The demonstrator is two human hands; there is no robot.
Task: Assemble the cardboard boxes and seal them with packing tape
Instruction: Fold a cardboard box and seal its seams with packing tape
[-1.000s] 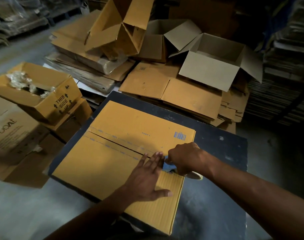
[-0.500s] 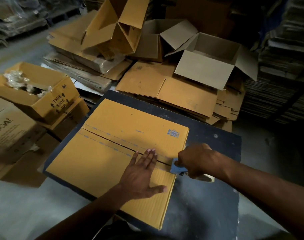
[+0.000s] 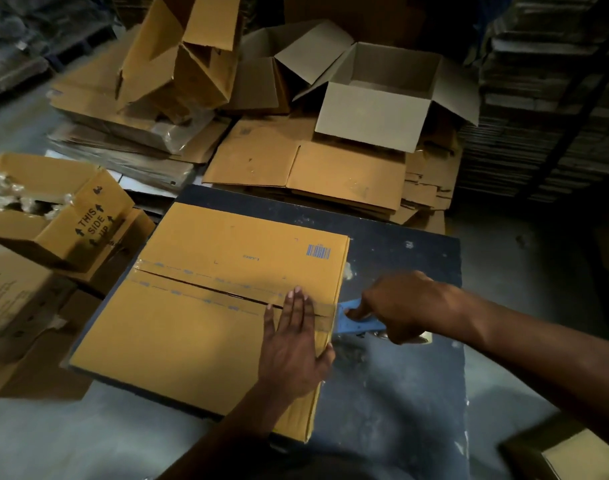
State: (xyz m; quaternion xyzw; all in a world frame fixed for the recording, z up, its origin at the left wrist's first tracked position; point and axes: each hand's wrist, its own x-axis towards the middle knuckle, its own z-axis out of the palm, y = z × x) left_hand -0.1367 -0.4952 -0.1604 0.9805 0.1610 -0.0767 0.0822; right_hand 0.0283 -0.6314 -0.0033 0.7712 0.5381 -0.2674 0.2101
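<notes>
One view, from the head camera, covers the work. The cardboard box [image 3: 227, 306] lies on the dark tabletop [image 3: 400, 393] with its two flaps closed and a strip of clear packing tape [image 3: 199, 289] laid along the centre seam. The left hand [image 3: 292, 344] rests flat on the box, fingers straight across the seam close to the right edge; its grip is wide and holds nothing. The right hand [image 3: 403, 306] is just off the right edge of the box, its grip closed round the blue tape dispenser [image 3: 355, 318], whose front end sits at that edge. Part of the tape roll shows beneath the hand.

Step in hand, as judged: finishing the tape run at the box edge. To do it well, keep the flat hand pressing the tape end so the strip does not lift, carry the dispenser past the edge and down the side wall, then tilt it so the blade cuts the tape cleanly. Smooth the tail onto the side.

Containers: an assembled box [image 3: 382, 105] stands open on a stack of flattened cartons [image 3: 306, 168] beyond the tabletop; nothing shows inside it. An open box marked THIS SIDE UP [image 3: 57, 209] at left holds crumpled clear plastic [image 3: 15, 195].
</notes>
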